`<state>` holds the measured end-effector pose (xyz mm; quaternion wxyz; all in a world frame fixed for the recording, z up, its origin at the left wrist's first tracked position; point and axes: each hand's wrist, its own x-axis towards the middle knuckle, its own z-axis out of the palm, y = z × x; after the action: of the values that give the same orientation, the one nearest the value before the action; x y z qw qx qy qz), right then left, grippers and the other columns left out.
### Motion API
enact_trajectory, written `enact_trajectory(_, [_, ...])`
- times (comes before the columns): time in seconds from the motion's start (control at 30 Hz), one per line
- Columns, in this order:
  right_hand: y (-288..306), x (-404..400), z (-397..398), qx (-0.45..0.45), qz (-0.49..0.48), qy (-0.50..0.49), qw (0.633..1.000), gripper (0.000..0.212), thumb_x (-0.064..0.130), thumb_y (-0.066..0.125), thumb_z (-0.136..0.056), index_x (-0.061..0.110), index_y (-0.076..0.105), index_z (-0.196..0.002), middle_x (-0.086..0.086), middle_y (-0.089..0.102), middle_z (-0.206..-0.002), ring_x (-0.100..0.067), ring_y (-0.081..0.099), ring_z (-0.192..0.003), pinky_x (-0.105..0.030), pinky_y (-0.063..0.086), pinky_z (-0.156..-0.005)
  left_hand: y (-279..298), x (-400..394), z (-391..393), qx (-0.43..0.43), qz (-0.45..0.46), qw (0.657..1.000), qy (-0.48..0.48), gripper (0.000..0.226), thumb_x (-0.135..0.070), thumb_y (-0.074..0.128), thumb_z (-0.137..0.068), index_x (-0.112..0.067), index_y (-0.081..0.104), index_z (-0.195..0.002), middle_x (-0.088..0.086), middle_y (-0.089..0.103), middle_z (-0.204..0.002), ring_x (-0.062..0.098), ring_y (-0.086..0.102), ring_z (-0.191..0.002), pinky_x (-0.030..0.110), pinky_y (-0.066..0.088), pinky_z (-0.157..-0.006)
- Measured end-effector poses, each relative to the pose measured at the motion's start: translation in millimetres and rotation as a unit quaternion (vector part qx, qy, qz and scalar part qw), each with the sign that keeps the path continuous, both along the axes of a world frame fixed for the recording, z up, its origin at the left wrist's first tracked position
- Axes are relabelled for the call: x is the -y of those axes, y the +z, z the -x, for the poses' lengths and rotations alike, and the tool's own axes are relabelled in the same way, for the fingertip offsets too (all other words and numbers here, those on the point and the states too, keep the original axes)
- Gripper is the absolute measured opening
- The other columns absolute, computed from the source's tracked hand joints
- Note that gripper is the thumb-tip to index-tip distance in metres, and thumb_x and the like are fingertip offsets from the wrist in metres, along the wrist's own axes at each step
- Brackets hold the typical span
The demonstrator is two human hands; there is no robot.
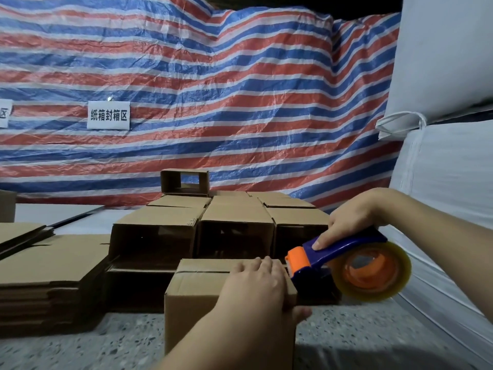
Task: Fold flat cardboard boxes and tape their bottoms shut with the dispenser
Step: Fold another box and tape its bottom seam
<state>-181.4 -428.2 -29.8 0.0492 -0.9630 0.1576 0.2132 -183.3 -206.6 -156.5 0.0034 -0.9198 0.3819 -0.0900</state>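
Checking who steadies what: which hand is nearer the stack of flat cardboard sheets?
Left. The left hand rests on the box beside the stack of flat sheets; the right hand holds the tape dispenser on the far side.

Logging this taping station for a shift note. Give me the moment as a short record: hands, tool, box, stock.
left hand: rests flat on the box top
right hand: grips the dispenser handle
dispenser: orange nose at the box's right edge
box: upright, flaps closed
folded boxes: rows behind
flat boxes: stacked at left
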Motion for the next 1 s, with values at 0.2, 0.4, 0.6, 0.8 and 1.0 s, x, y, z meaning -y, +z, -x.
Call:
enact_trajectory(0.2, [19, 27, 23, -0.001, -0.080, -0.018, 0.997, 0.073, 0.078, 0.065, -0.068, 0.016, 0.071, -0.106, -0.001, 0.076, -0.089, -0.012, 0.070, -0.076, -0.025, 0.054, -0.074, -1, 1, -1, 0.013, 0.002, 1.000, -0.005, 0.092, -0.071, 0.036, -0.092, -0.012, 0.012, -0.157, 0.008, 0.017, -0.164, 0.024, 0.014, -0.151, 0.045, 0.014, -0.120])
enact_trajectory(0.4, [9, -6, 34, -0.024, 0.115, 0.007, 0.993, 0.071, 0.088, 0.062, -0.066, 0.024, 0.072, -0.095, 0.005, 0.075, -0.086, -0.013, 0.072, -0.082, -0.026, 0.055, -0.076, -5, 0, -2, 0.027, 0.016, 0.999, -0.010, 0.090, -0.071, 0.036, -0.092, -0.014, 0.012, -0.157, 0.008, 0.018, -0.164, 0.025, 0.016, -0.150, 0.046, 0.016, -0.119])
enact_trajectory(0.6, [-86, -42, 22, 0.008, 0.276, 0.072, 0.959, 0.059, 0.067, 0.062, -0.085, 0.019, 0.066, -0.119, 0.002, 0.060, -0.085, -0.018, 0.062, -0.082, -0.031, 0.049, -0.066, -3, -1, -1, 0.020, 0.027, 0.999, -0.022, 0.084, -0.070, 0.038, -0.092, -0.021, 0.014, -0.157, 0.005, 0.020, -0.163, 0.024, 0.016, -0.150, 0.046, 0.018, -0.121])
enact_trajectory(0.8, [-161, -7, 37, 0.321, 0.141, -0.024, 0.936, 0.055, 0.082, 0.048, -0.083, 0.030, 0.059, -0.095, 0.010, 0.063, -0.087, -0.006, 0.061, -0.077, -0.024, 0.052, -0.067, -4, 0, -1, 0.020, 0.030, 0.999, -0.028, 0.079, -0.070, 0.039, -0.092, -0.029, 0.014, -0.155, 0.004, 0.020, -0.163, 0.026, 0.017, -0.150, 0.049, 0.021, -0.119])
enact_trajectory(1.0, [-224, -15, 48, 0.332, 0.125, -0.057, 0.933, 0.049, 0.083, 0.045, -0.083, 0.036, 0.045, -0.098, 0.014, 0.050, -0.084, -0.003, 0.048, -0.075, -0.020, 0.032, -0.057, -7, -2, -1, 0.024, 0.030, 0.999, -0.029, 0.078, -0.070, 0.039, -0.091, -0.029, 0.016, -0.154, 0.006, 0.017, -0.163, 0.028, 0.015, -0.150, 0.050, 0.017, -0.120])
